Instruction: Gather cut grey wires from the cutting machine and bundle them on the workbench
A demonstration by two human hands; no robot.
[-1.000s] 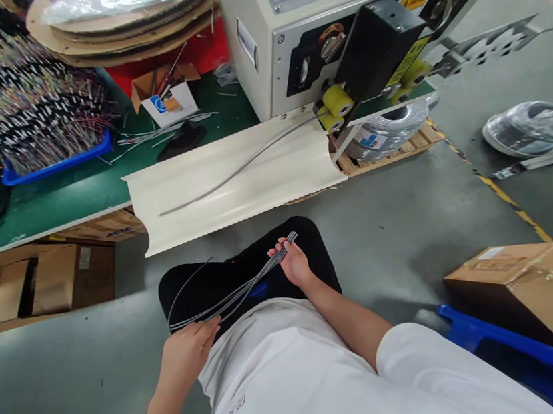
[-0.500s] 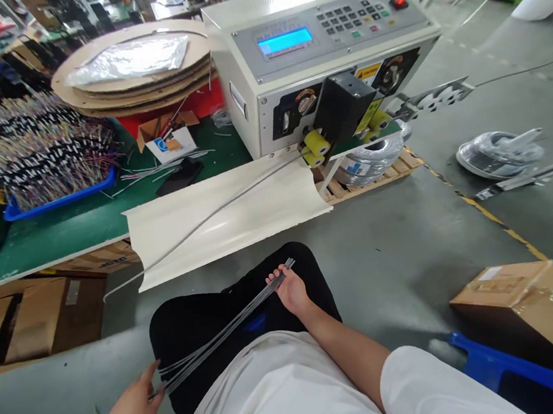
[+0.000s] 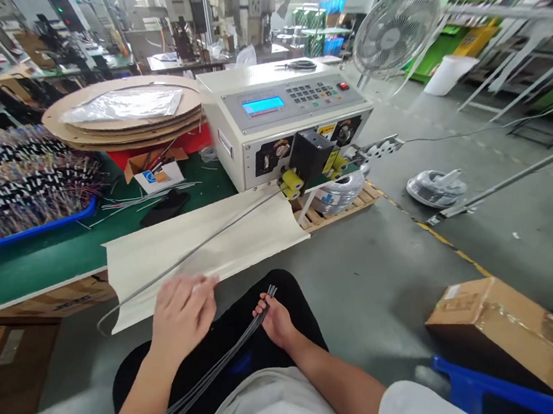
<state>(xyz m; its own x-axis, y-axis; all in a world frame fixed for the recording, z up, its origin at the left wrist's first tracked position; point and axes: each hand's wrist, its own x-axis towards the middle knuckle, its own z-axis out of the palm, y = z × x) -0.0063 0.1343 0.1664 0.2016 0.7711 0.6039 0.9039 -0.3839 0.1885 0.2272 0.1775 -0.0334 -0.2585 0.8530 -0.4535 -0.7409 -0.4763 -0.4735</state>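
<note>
My right hand [image 3: 276,321] is closed around one end of a bundle of thin grey cables [image 3: 225,364]. The bundle slants down to the left across my lap, its far end partly hidden behind my left forearm. Raised over the front edge of the cream chute [image 3: 230,236], my left hand [image 3: 183,312] is blurred by motion; whether its fingers hold anything does not show. Just beyond it, a single grey cable [image 3: 196,249] runs from the yellow rollers [image 3: 291,182] of the wire-cutting machine [image 3: 239,151] along the chute and droops past its left end.
Cardboard discs [image 3: 81,140] and a blue tray [image 3: 32,231] of wire bundles are on the green bench [image 3: 23,278]. A black phone-like object [image 3: 165,207] lies near the chute. At right are a taped carton [image 3: 461,312], a blue bin [image 3: 459,379] and a fan [image 3: 396,31].
My left hand has left the cables' far end and moved up and right to the chute. My right hand keeps the bundle. The view has tilted up and turned right.
</note>
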